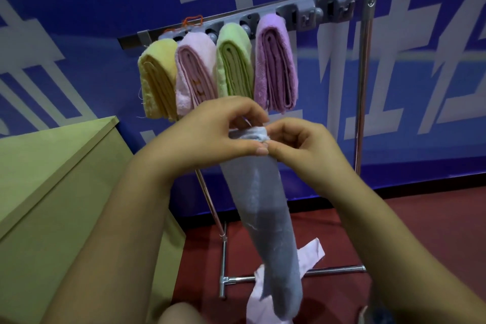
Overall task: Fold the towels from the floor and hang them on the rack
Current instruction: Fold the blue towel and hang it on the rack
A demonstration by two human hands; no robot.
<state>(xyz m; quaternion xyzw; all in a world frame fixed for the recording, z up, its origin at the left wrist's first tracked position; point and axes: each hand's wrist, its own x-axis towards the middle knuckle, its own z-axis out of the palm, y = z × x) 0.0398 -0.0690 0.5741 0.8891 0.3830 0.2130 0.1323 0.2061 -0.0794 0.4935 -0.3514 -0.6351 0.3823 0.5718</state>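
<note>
Grey towel (265, 218) hangs folded, its top pinched by left hand (210, 134) and right hand (302, 150), before the rack (364, 87) on red floor (410, 229), blue wall (79, 8) behind.

Hands: left hand (210, 131) and right hand (297, 144) pinch the grey towel (263, 205) — top edge.
Rack (365, 66): four folded towels hang — yellow (157, 81) leftmost.

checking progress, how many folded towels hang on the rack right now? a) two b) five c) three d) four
d: four hang from the rack: yellow towel, pink towel, green towel, purple towel; the grey towel is pinched by the left hand and right hand.
</note>
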